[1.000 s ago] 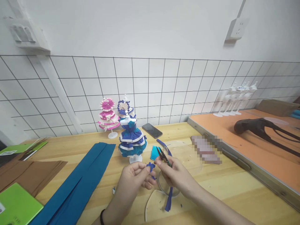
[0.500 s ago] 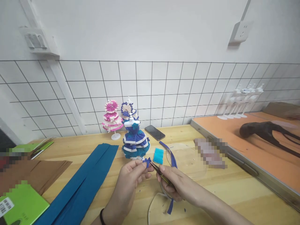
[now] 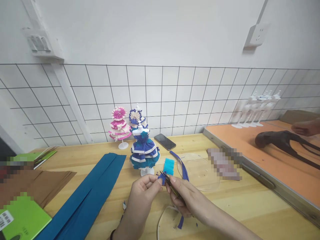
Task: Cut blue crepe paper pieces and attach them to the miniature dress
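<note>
My left hand point(image 3: 143, 195) pinches a small blue paper piece point(image 3: 162, 179) between thumb and fingers. My right hand point(image 3: 183, 195) grips small thread snips point(image 3: 170, 184), whose blades meet the blue piece. Just behind the hands stands a small mannequin wearing a blue and white paper dress point(image 3: 144, 151). A pleated light-blue paper piece point(image 3: 169, 166) lies beside it. A dark blue paper strip point(image 3: 183, 168) runs across a clear plastic sheet point(image 3: 202, 170) and hangs down under my right hand.
A long teal folded paper point(image 3: 87, 196) lies at the left, with brown paper point(image 3: 30, 185) and a green notebook point(image 3: 22, 220) beyond. Pink and blue paper dresses point(image 3: 120, 126) and a phone point(image 3: 165, 141) stand at the back. An orange board point(image 3: 270, 156) with white stands fills the right, where another person's hand point(image 3: 306, 128) shows.
My hands have drawn slightly closer to me and the snips now close on the blue piece. Another person's hand has appeared at the far right.
</note>
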### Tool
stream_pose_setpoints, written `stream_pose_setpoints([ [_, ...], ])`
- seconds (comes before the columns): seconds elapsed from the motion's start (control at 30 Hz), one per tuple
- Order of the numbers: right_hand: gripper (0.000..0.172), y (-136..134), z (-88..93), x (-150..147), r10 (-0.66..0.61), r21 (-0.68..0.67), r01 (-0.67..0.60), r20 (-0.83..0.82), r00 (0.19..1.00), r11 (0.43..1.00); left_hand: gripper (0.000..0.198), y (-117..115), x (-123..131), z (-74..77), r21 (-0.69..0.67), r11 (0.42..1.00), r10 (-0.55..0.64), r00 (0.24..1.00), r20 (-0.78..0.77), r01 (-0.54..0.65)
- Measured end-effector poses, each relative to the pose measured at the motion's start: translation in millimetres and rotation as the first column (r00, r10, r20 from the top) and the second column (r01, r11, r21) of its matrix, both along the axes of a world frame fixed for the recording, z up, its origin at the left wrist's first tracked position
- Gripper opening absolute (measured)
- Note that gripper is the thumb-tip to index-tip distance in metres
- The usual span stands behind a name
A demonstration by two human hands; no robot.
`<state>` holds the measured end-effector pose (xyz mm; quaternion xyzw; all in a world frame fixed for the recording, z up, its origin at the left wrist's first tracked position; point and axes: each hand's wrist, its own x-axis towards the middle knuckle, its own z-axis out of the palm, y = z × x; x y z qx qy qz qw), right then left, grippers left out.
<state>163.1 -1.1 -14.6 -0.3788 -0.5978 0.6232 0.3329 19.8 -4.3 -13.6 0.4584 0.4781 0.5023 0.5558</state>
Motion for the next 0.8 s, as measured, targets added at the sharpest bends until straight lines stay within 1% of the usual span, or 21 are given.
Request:
stream_pose_setpoints([
  [0.1,0.047,0.0,-1.9,-1.3,-0.007,-0.006,0.007,-0.001,1.000,1.000,0.016,0.0,1.1,0.9,-0.007,1.000,0.006,1.000,-0.008,-0.006],
  [0.3,0.044,2.0,-11.4,-2.1,-0.028,0.026,0.028,-0.011,1.000,0.999,0.016,0.7,2.3,-2.1,-0.002,1.000,0.029,0.999,0.018,-0.029],
  [0.47,0.042,1.2,-9.5,-1.3,-0.039,0.020,0.039,0.018,0.999,0.999,0.017,1.1,3.3,-5.3,0.016,0.998,0.053,0.999,-0.001,-0.053],
  [0.6,0.044,0.8,-6.7,-0.7,-0.026,0.024,0.025,0.031,0.999,0.999,0.017,1.4,1.4,-3.0,0.011,1.000,0.002,1.000,-0.006,-0.001],
  [0.8,0.043,0.7,-5.6,1.1,0.004,0.052,-0.006,0.048,0.999,0.999,0.015,2.3,-3.8,2.3,0.016,0.997,-0.074,0.996,-0.056,0.075],
])
